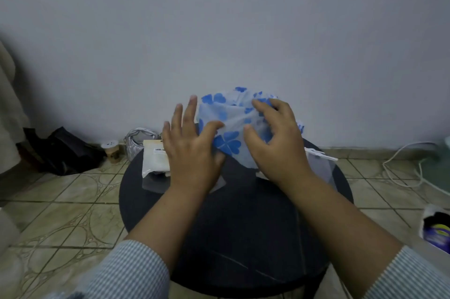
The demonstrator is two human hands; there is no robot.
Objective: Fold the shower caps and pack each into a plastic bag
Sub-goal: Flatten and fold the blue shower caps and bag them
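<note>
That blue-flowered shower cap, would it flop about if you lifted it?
Probably floppy: the shower cap crumples into soft folds under the right hand. Likely very light, since the film looks thin and translucent. Possibly a little slippery, being plastic.

L hand [192, 150] fingers straight — R hand [275, 142] fingers curled, both arms extended.

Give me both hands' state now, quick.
Left hand: open, fingers straight, thumb touching the shower cap.
Right hand: fingers curled, gripping the shower cap.
</note>
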